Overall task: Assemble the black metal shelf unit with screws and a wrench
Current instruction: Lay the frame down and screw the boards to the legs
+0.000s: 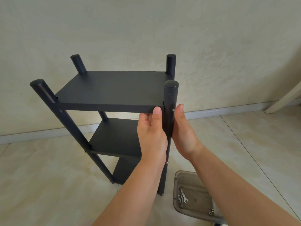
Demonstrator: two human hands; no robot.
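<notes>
Left hand (152, 132) wraps the near-right post (170, 111), thumb pressed on the top shelf (110, 88) edge to keep holes aligned. Right hand (184, 132) pinches the screw (173, 109) just beside its thumb tip. Wrench (184, 196) below in tray (177, 176)

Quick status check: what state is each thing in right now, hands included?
Shelf unit: upright on the floor, three shelves fitted.
Screw: partly in the near right post, head sticking out.
Left hand: gripping the top shelf edge.
Right hand: fingers at the screw.
Wrench: lying in the tray.
</notes>
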